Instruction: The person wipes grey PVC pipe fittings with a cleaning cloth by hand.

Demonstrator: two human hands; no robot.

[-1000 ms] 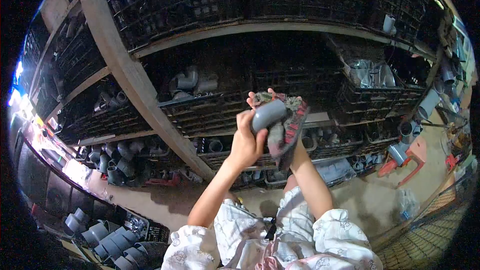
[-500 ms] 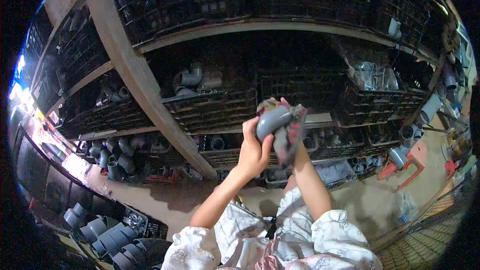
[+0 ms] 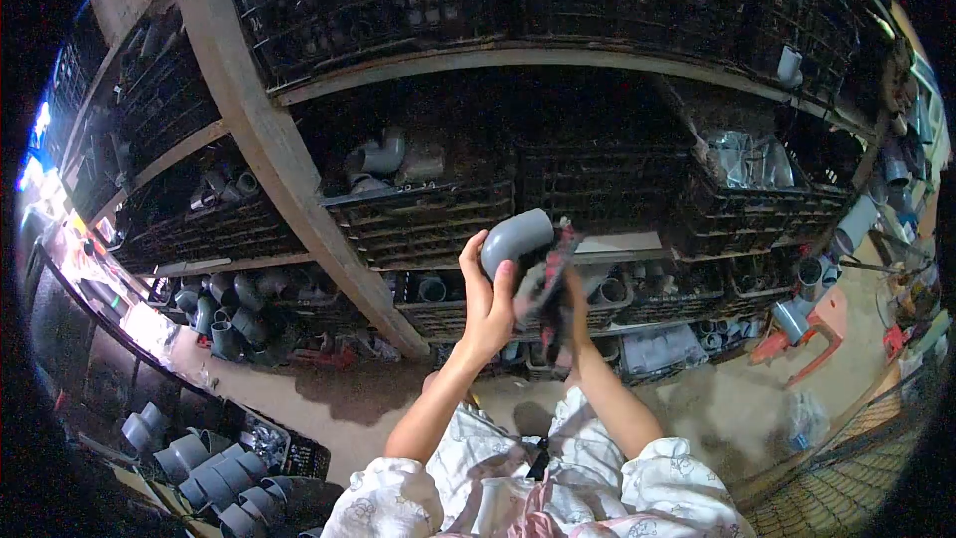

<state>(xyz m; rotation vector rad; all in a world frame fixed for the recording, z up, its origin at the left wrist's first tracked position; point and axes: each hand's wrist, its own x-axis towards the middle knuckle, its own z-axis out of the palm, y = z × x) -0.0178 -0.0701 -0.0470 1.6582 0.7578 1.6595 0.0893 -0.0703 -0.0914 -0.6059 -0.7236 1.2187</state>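
A smooth grey pipe elbow (image 3: 518, 237) is held up in front of the shelves, with my left hand (image 3: 486, 307) wrapped around its lower end and the thumb across its side. Just to the right, a dark rag with red patches (image 3: 550, 287) hangs from my right hand (image 3: 576, 311), smeared by motion. The rag is beside the elbow, close to its right side, and covers most of my right fingers.
Black crates (image 3: 418, 229) of pipe fittings fill the wooden shelves ahead. Bagged parts (image 3: 747, 159) sit in a crate at right. Grey couplings (image 3: 224, 478) lie at lower left, and a red plastic stool (image 3: 822, 334) stands at right on the floor.
The rag has come off the elbow, which it was around, and moved down and right. My left hand has shifted slightly left, with the elbow more exposed and its end turned upward.
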